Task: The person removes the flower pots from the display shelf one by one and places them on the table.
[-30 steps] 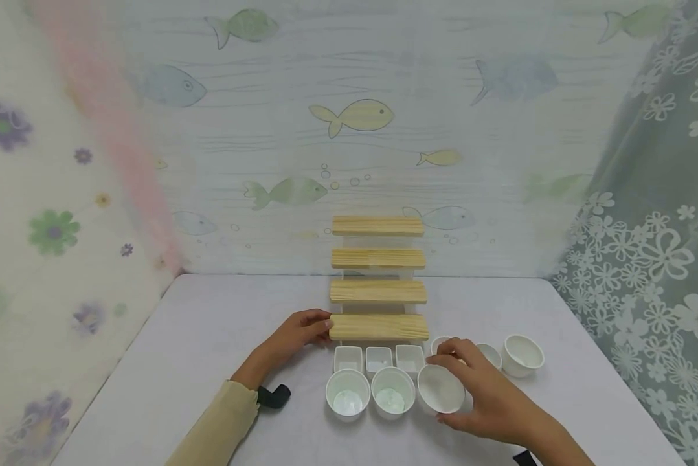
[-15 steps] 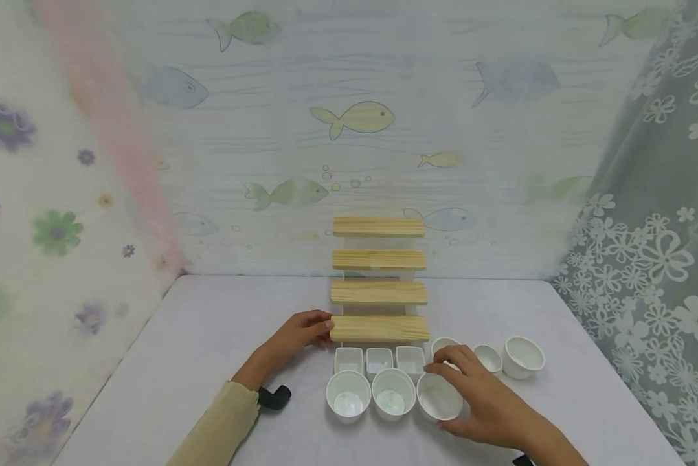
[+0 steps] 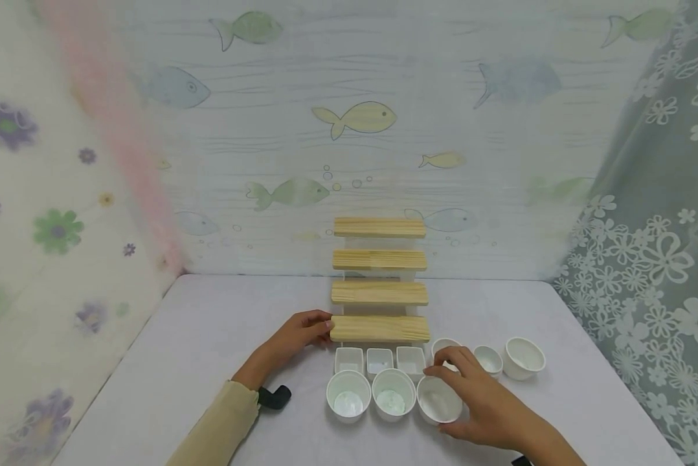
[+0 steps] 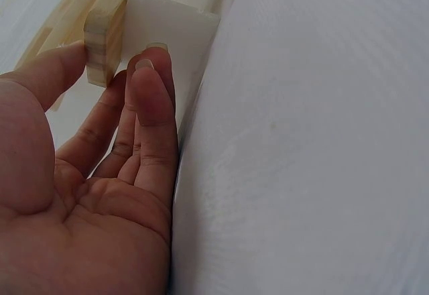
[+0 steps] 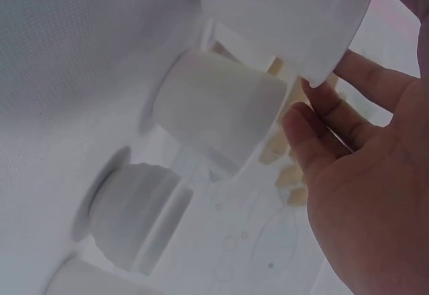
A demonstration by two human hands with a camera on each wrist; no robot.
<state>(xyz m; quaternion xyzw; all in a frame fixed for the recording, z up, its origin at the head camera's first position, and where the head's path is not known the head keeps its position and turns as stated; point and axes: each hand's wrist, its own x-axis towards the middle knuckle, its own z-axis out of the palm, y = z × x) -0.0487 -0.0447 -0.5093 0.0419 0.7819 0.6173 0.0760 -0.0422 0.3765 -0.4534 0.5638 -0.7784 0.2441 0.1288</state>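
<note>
A tiered rack with pale wooden slats (image 3: 379, 329) stands at the middle of the table. At the left end of its lowest slat is my left hand (image 3: 299, 333); in the left wrist view the thumb lies on the slat's end (image 4: 102, 47) and the fingers reach behind it. My right hand (image 3: 483, 404) holds a round white bowl (image 3: 439, 399) by its rim, thumb at the near side and fingers at the far side. This bowl forms the right end of a front row with two similar white bowls (image 3: 348, 396) (image 3: 393, 395).
Behind the front row, small square white dishes (image 3: 349, 360) stand before the rack. Further right are another white bowl (image 3: 524, 358), a smaller white cup (image 3: 489, 360) and a bowl partly hidden by my right hand (image 3: 444, 347). A patterned wall backs the table.
My right hand has tipped the bowl from a forward tilt to nearly level, beside the other two front bowls. The left hand stays at the slat's end.
</note>
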